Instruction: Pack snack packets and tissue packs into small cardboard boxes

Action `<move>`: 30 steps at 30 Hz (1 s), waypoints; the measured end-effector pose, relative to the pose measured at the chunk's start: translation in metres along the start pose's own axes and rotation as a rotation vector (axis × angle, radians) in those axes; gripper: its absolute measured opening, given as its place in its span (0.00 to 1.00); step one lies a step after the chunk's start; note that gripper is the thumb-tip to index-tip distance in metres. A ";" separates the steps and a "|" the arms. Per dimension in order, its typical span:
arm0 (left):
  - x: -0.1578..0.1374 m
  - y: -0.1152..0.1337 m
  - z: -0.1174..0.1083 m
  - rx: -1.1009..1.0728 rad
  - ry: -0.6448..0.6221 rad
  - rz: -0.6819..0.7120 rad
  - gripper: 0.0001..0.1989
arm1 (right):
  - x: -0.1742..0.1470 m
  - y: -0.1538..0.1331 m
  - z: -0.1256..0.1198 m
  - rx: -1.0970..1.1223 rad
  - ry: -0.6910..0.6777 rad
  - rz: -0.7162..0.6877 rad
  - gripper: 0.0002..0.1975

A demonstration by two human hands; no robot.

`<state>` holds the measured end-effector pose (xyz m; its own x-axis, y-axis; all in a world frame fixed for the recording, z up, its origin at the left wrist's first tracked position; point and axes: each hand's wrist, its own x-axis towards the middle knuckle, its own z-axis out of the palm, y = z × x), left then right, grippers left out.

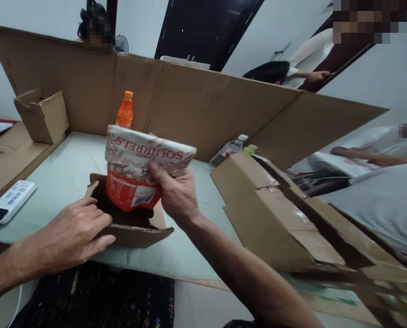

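My right hand (pixel 176 189) grips a red-and-white snack pouch (pixel 135 177), thumb on its printed face. The pouch is upside down, tilted, over the open top of a small cardboard box (pixel 138 236); its lower end overlaps the opening. At the near left corner of that box, my left hand (pixel 78 230) curls its fingers over the wall, with the thumb on the outer side. Shadow hides the inside of the box. Behind the pouch stands an orange drink bottle (pixel 124 110), its lower part hidden.
A tall cardboard screen (pixel 203 100) borders the table's back. At right are larger cardboard boxes (pixel 258 218) and a clear bottle (pixel 229 150) leaning. At left are a cardboard holder (pixel 46 118) and a white power bank (pixel 12 200) with a cable. Other people are beyond the screen and at right.
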<state>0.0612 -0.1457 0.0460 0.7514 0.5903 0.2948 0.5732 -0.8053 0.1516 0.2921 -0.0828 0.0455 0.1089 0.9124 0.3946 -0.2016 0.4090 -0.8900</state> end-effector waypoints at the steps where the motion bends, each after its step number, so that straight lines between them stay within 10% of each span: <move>1: 0.000 0.001 0.004 0.065 0.004 0.048 0.13 | -0.004 0.008 0.005 0.001 -0.028 0.055 0.16; 5: 0.001 -0.004 0.012 0.203 0.057 0.131 0.13 | -0.012 0.017 0.004 -0.128 -0.261 0.175 0.15; 13: 0.002 -0.011 0.007 0.358 0.049 0.126 0.12 | -0.002 -0.057 -0.025 -0.867 -0.525 -0.196 0.11; 20: -0.006 -0.011 0.000 0.305 0.125 -0.057 0.03 | 0.012 -0.041 0.017 -1.336 -1.098 0.107 0.10; 22: -0.004 -0.012 0.001 0.255 0.132 -0.106 0.13 | 0.014 -0.026 0.030 -1.275 -1.296 0.103 0.11; 24: 0.001 -0.015 0.003 0.187 0.019 -0.151 0.23 | 0.014 -0.009 0.040 -1.230 -1.457 0.103 0.11; 30: 0.010 -0.028 0.013 0.027 -0.444 -0.216 0.06 | 0.017 0.000 0.040 -1.175 -1.709 0.179 0.16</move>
<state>0.0572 -0.1165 0.0330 0.6779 0.7147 -0.1722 0.7350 -0.6638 0.1383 0.2555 -0.0661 0.0612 -0.7827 0.3103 -0.5396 0.5445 0.7613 -0.3520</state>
